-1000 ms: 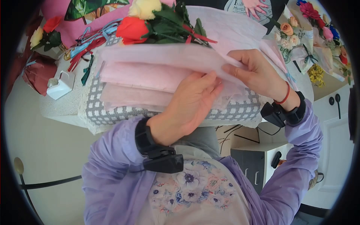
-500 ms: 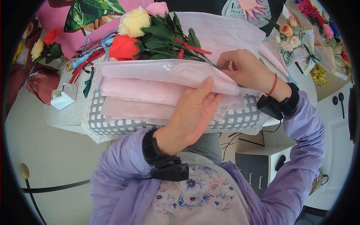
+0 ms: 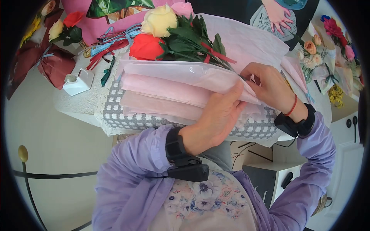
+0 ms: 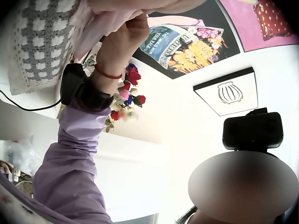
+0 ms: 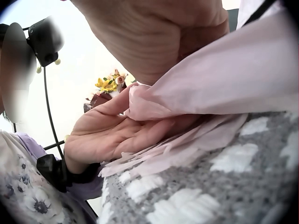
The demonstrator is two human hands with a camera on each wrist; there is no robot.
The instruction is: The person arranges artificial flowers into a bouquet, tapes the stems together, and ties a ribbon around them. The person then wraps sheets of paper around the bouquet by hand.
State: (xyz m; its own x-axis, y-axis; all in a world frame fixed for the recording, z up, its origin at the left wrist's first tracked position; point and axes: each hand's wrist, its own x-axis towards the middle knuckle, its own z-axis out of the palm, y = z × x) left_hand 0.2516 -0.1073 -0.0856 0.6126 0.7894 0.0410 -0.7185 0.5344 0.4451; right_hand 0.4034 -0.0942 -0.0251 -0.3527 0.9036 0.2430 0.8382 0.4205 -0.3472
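Observation:
A bouquet lies across pink wrapping paper (image 3: 162,69), its red rose (image 3: 146,47) and cream rose (image 3: 159,20) to the left, leafy stems (image 3: 192,44) running right under a red ribbon (image 3: 217,53). My left hand (image 3: 217,117) holds the near flap of paper, thumb over it and fingers beneath. In the right wrist view the left hand (image 5: 117,135) has its palm up under the folded paper corner (image 5: 154,100). My right hand (image 3: 271,84) pinches the paper at the stem end with bent fingers; its fingertips are partly hidden by the fold.
A grey-and-white checked cloth (image 3: 115,115) covers the table under the paper. To the left stand a white tape dispenser (image 3: 78,82), a dark green ribbon (image 3: 108,72) and blue and red ribbons (image 3: 115,42). Wrapped bouquets (image 3: 333,57) stand at the right.
The near flap has been folded up and lowered against the stems, uncovering the flowers. My left thumb has moved onto the flap, and the right hand has shifted in toward the stems.

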